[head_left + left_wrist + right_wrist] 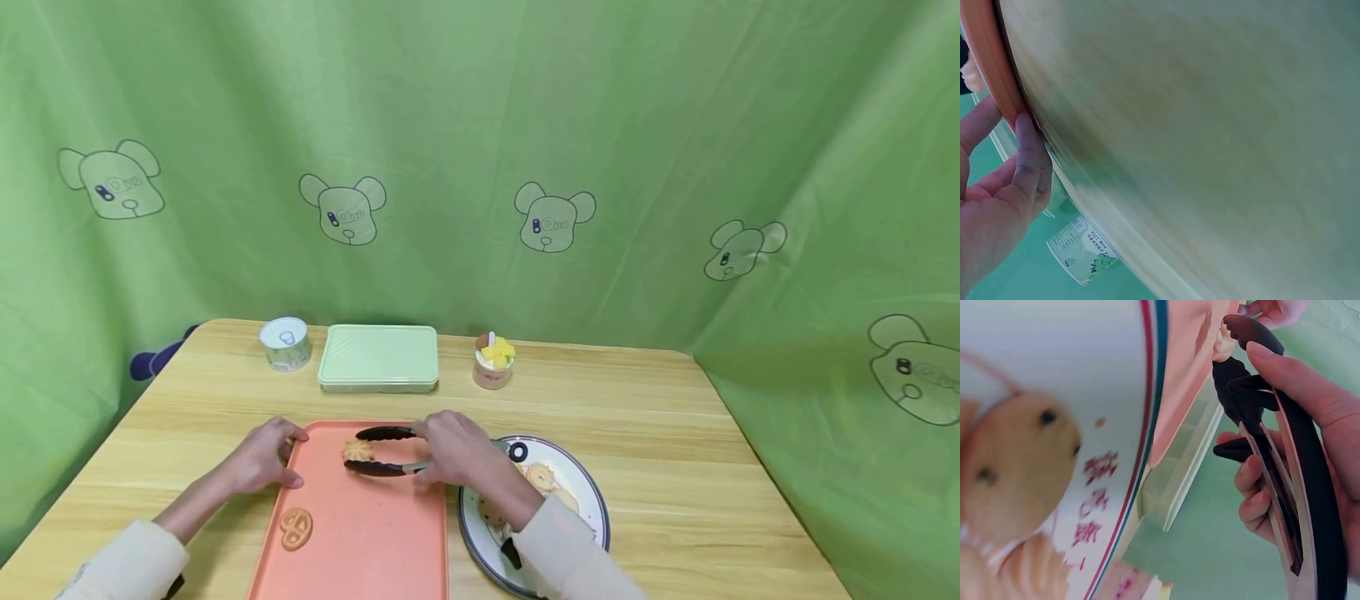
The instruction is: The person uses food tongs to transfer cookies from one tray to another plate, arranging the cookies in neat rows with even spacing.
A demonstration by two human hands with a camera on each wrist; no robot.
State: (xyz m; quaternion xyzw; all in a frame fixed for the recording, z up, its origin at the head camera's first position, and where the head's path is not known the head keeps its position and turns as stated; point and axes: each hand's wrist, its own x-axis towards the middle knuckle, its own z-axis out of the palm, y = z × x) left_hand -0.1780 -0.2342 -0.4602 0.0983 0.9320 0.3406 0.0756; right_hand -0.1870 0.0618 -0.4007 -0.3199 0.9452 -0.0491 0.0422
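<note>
My right hand [457, 448] grips a pair of black-tipped tongs [386, 469] over the upper part of the orange tray [367, 542]. The tong tips are spread around a flower-shaped cookie [357, 451] at the tray's upper left; the near tip is against it or very close. In the right wrist view, thumb and fingers wrap the tongs [1310, 506]. My left hand [264, 454] holds the tray's left rim near its far corner, and the left wrist view shows fingertips on that rim [994, 62]. Lower on the tray's left side lies a pretzel-shaped cookie [296, 528].
Right of the tray, partly under my right forearm, sits a blue-rimmed plate [592, 492] of several cookies [540, 477]. Along the table's back stand a tin can [286, 346], a pale green lidded box [378, 358] and a fruit-topped dessert cup [492, 367]. A green curtain [450, 125] hangs behind.
</note>
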